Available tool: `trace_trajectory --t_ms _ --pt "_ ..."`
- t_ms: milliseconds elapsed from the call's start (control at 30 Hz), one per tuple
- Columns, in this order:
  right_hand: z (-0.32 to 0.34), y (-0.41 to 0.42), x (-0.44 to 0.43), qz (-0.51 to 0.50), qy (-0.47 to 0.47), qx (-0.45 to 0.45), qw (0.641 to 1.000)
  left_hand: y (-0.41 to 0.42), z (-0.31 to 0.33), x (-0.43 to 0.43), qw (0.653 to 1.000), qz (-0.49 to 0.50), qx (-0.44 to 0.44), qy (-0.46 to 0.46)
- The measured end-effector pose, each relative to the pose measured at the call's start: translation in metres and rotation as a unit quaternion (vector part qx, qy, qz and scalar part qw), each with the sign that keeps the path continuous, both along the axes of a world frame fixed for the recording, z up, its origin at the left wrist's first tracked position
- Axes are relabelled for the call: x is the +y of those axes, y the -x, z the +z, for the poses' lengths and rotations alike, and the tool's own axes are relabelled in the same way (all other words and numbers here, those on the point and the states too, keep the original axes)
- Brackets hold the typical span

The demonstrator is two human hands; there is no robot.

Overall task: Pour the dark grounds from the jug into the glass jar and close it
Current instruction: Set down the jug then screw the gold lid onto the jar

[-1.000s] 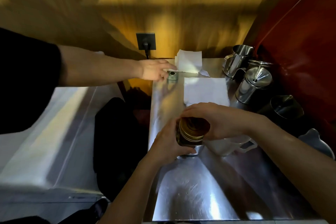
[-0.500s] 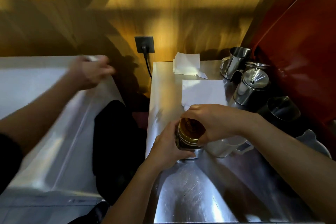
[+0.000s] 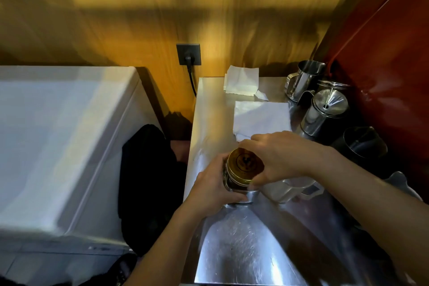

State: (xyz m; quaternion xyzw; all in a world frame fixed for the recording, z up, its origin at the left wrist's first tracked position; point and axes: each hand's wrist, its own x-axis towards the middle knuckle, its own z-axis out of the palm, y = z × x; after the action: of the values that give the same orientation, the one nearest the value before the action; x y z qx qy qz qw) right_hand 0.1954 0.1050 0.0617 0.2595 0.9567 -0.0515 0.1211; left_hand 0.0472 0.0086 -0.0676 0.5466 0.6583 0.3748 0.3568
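I'm at the closing step — the gold lid (image 3: pixel 245 163) sits on top of the glass jar (image 3: pixel 234 184), and what shows through the glass looks dark, so I judge the pouring done. My left hand (image 3: pixel 214 189) is wrapped around the jar's side to steady it, and my right hand (image 3: pixel 277 157) comes over from the right with fingers curled on the lid's rim, thumb at its near edge. Whether the lid is fully seated I can't tell; the next move, I'd say, is a firm twist with the right while the left keeps the jar from turning. The jar stands on the steel desk (image 3: pixel 236 246), near its left edge, and a pale jug (image 3: pixel 289 189) lies just beside it on the right, partly under my wrist. Further back are two white paper napkins (image 3: pixel 261 118) — and along the right side a cluster of steel pitchers (image 3: pixel 325 111). Behind is a yellow wooden wall with a socket (image 3: pixel 188 54) and plugged cable, a red panel to the right, and a white chest-like unit (image 3: pixel 58 134) left of the desk.
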Motion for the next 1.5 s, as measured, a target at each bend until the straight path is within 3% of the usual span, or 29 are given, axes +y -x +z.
trace_trajectory --t_ms 167,400,733,933,1200,1400,1500 --pt "-0.006 0.009 -0.007 -0.013 -0.014 0.032 0.999 -0.002 0.001 0.0 1.0 0.005 -0.023 -0.008" --pt "0.013 0.007 0.004 0.086 0.138 0.031 0.986 -0.003 0.008 -0.001 1.0 0.001 0.008 0.003" --pt "0.009 0.009 0.015 0.099 0.175 -0.004 0.98 -0.001 0.005 0.0 1.0 -0.005 -0.007 -0.007" --pt "0.006 0.013 0.008 0.141 0.111 -0.015 0.984 -0.001 0.005 0.002 1.0 -0.005 0.0 0.0" --pt "0.005 0.015 0.006 0.085 0.102 -0.015 0.991 -0.001 0.008 0.002 1.0 -0.019 0.019 0.004" --pt "-0.002 0.011 -0.005 -0.002 -0.05 -0.024 0.998 -0.001 0.011 0.001 0.999 -0.022 0.027 0.003" --pt "0.005 0.003 -0.003 0.032 0.039 -0.004 0.999 -0.002 0.013 0.001 0.999 -0.015 0.033 -0.004"
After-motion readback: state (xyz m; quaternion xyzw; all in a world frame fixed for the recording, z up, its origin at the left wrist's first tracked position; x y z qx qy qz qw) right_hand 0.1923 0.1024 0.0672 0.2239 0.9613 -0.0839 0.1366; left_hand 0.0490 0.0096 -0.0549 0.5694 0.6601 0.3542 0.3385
